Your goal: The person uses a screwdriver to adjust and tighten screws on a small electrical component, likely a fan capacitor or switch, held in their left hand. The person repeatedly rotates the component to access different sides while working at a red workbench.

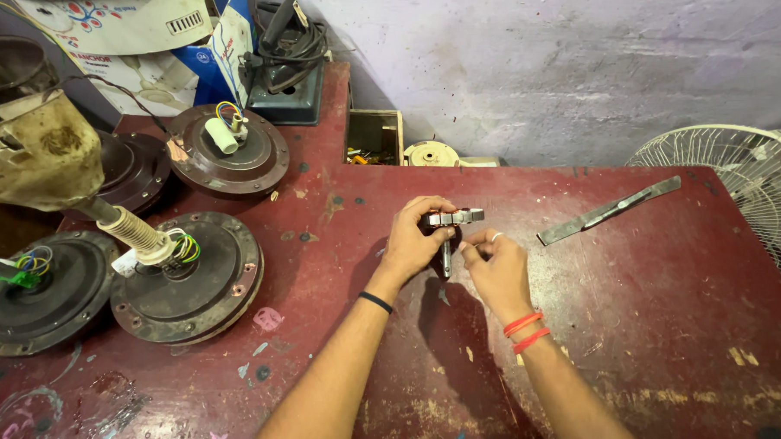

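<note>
Left hand [413, 240] grip is closed round a small flat silvery metal disc with notched rim [454, 216], pinched at its left edge, thumb under, fingers over. That disc sits centre frame, held just above the worn dark-red surface [654, 323], w/ a thin grey metal shaft [446, 256] hanging down from its underside. Right hand [496, 268] comes in from lower right; grip narrow, fingertips curled toward the shaft's lower end — touching it or only just beside, can't tell from here.

Step in hand, as I read it: part steadied by the left, right working the shaft — seating or turning it, prob. mid-fit. Next move calls for the disc kept level and a firm pinch on the shaft, since it's thin and easily slips.

Around: long flat grey metal strip [611, 210] upper right on the surface, well apart. Left side of frame, three round dark-brown fan motor housings [189, 283] w/ coloured wires. White wire fan guard [744, 181] at far right edge. Small open wooden box [375, 138] at back by the wall.
</note>
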